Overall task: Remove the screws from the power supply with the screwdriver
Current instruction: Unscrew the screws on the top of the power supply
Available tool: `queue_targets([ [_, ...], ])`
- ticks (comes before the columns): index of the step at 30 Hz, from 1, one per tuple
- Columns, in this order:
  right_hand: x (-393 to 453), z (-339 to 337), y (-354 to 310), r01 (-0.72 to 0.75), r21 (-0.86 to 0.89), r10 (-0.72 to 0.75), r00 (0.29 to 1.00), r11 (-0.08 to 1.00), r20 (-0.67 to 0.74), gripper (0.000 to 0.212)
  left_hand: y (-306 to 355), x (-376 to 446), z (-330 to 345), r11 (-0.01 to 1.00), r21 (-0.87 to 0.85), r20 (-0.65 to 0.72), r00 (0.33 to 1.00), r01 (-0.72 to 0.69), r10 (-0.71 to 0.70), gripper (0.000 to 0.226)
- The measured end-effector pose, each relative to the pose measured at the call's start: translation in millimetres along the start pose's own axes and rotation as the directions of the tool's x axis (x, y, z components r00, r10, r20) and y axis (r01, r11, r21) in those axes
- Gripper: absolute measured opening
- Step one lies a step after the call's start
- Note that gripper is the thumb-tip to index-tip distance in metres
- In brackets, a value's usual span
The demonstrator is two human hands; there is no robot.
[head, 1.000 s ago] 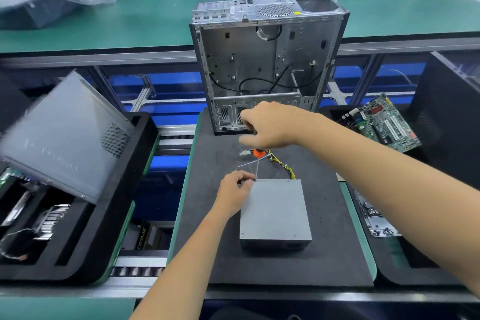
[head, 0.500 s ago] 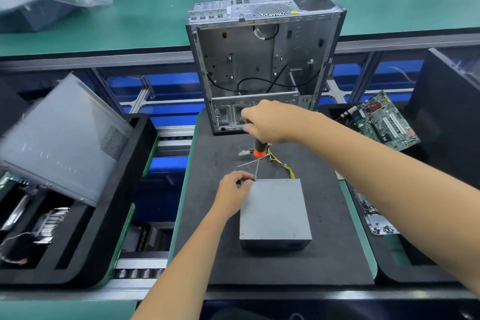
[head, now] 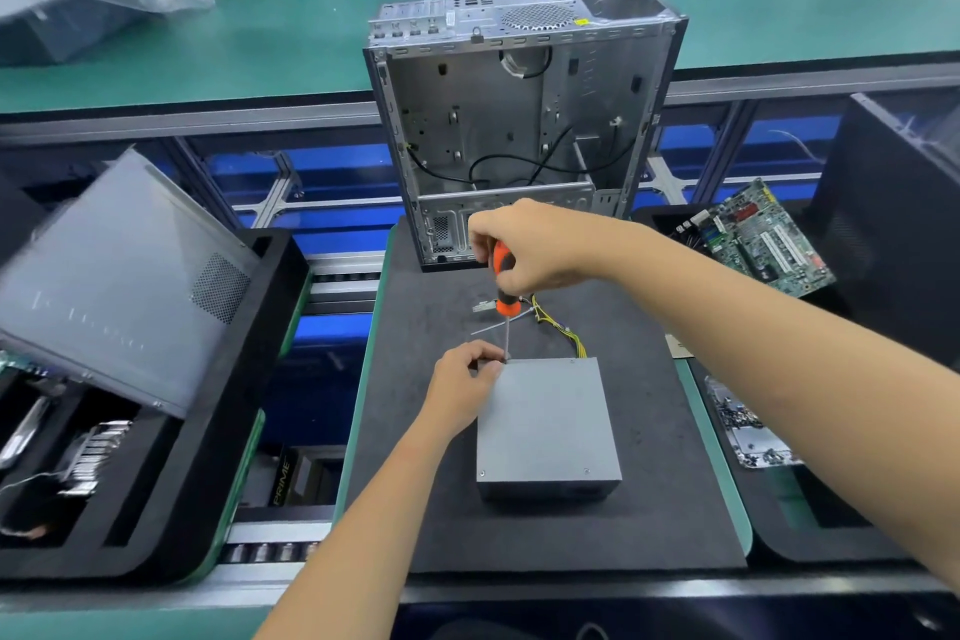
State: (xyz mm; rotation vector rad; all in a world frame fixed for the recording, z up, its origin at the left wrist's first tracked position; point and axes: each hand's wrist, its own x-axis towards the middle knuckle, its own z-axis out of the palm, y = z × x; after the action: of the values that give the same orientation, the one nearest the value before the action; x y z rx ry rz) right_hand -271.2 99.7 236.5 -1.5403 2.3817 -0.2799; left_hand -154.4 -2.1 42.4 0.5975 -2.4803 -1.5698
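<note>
A grey metal power supply (head: 545, 421) lies flat on the black foam mat (head: 415, 483), its yellow and black cables (head: 558, 327) trailing off its far edge. My right hand (head: 530, 244) grips the orange and black screwdriver (head: 503, 286) upright, with the tip down at the box's far left corner. My left hand (head: 467, 385) rests at that same corner, fingertips curled and pinching around the tip. The screw itself is hidden by my fingers. Two small screws show on the box's near top edge.
An open, emptied computer case (head: 519, 120) stands upright at the mat's far end. A motherboard (head: 763, 239) lies in a black tray on the right, and a bag of screws (head: 748, 426) sits nearer. A grey side panel (head: 119, 276) leans over the left black tray.
My right hand has turned on the screwdriver handle, so more of the orange grip shows. The left hand stays at the corner.
</note>
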Motion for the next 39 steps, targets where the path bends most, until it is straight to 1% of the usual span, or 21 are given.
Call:
queue_targets([
  [2,-1.6,1.8,0.1,-0.018,0.056,0.019,1.0,0.998,-0.007,0.022,0.5,0.7,0.2,1.0,0.01,0.003,1.0,0.009,-0.009,0.021],
  [3,-1.1,4.3,-0.8,-0.041,0.032,0.042,0.998,0.999,-0.039,0.017,0.8,1.0,0.6,1.0,0.017,0.002,1.0,0.014,-0.014,0.02],
  [5,1.1,5.7,0.1,-0.12,-0.06,0.114,0.989,0.991,-0.098,0.027,2.2,1.5,1.3,0.999,0.031,-0.005,1.0,0.025,-0.025,0.019],
  [7,2.6,5.1,1.2,-0.128,-0.079,0.121,0.989,0.989,-0.086,0.027,3.8,2.2,1.6,0.998,0.04,-0.006,0.999,0.038,-0.038,0.02],
  [9,0.7,2.1,1.0,-0.066,-0.005,0.066,0.997,0.998,-0.043,0.009,5.7,2.9,0.6,0.998,0.05,-0.003,0.999,0.032,-0.032,0.021],
  [11,-3.5,-0.4,-0.3,-0.036,0.104,0.036,0.999,0.994,0.0,0.018,7.1,3.4,-0.1,0.997,0.07,-0.003,1.0,0.017,-0.017,0.023],
  [13,-5.4,2.7,-0.2,-0.041,0.161,0.046,0.999,0.986,-0.029,0.02,8.3,4.0,0.1,0.995,0.102,-0.013,1.0,0.001,0.0,0.021],
  [14,-5.7,5.6,-0.6,-0.066,0.137,0.075,0.995,0.988,-0.061,0.017,8.9,4.3,0.5,0.994,0.113,-0.02,1.0,-0.005,0.007,0.02],
  [16,-3.8,9.6,0.7,-0.164,-0.02,0.16,0.978,0.986,-0.131,0.027,9.8,4.6,0.9,0.993,0.121,-0.024,1.0,-0.008,0.011,0.019],
  [18,-1.6,11.3,2.8,-0.169,-0.103,0.153,0.977,0.98,-0.15,0.024,10.4,4.9,0.3,0.991,0.132,-0.018,1.0,-0.007,0.009,0.019],
  [20,-3.1,7.9,3.6,-0.077,-0.004,0.076,0.993,0.997,-0.085,0.013,10.5,5.3,-1.0,0.989,0.148,-0.013,1.0,-0.012,0.014,0.018],
  [22,-7.5,3.9,2.9,-0.046,0.129,0.047,0.999,0.99,-0.001,0.027,11.4,5.4,-2.2,0.987,0.162,-0.006,1.0,-0.018,0.02,0.018],
  [23,-9.0,3.8,3.2,-0.048,0.153,0.047,0.999,0.987,0.011,0.029,12.0,5.7,-2.4,0.985,0.17,-0.001,1.0,-0.023,0.024,0.019],
  [25,-9.2,7.2,2.2,-0.067,0.078,0.072,0.996,0.995,-0.051,0.02,12.6,6.3,-1.9,0.981,0.188,0.007,0.999,-0.039,0.038,0.018],
  [27,-8.3,9.4,3.0,-0.132,-0.038,0.126,0.984,0.99,-0.128,0.025,12.7,7.4,-1.4,0.975,0.215,0.011,0.999,-0.049,0.048,0.017],
  [28,-8.4,9.9,4.3,-0.127,-0.023,0.123,0.984,0.992,-0.129,0.024,12.6,8.2,-1.5,0.971,0.234,0.012,0.998,-0.055,0.053,0.016],
  [30,-10.4,8.0,5.3,-0.057,0.117,0.066,0.995,0.992,-0.076,0.017,12.8,10.7,-1.5,0.958,0.277,0.022,0.997,-0.072,0.069,0.012],
  [32,-14.7,4.8,4.7,-0.013,0.222,0.023,0.999,0.975,-0.043,0.025,14.1,13.3,-1.5,0.938,0.335,0.041,0.996,-0.086,0.076,0.008],
  [33,-15.9,4.2,4.8,-0.017,0.24,0.028,0.999,0.971,-0.043,0.026,14.8,14.3,-1.4,0.921,0.378,0.05,0.995,-0.097,0.084,0.006],
  [36,-13.7,7.0,4.8,-0.071,0.216,0.095,0.991,0.974,-0.1,0.016,15.4,15.7,-0.8,0.837,0.526,0.072,0.988,-0.154,0.137,0.007],
  [39,-11.2,8.8,8.1,-0.143,0.274,0.181,0.976,0.951,-0.118,0.024,14.9,16.1,1.8,0.782,0.595,0.063,0.98,-0.188,0.188,0.009],
])
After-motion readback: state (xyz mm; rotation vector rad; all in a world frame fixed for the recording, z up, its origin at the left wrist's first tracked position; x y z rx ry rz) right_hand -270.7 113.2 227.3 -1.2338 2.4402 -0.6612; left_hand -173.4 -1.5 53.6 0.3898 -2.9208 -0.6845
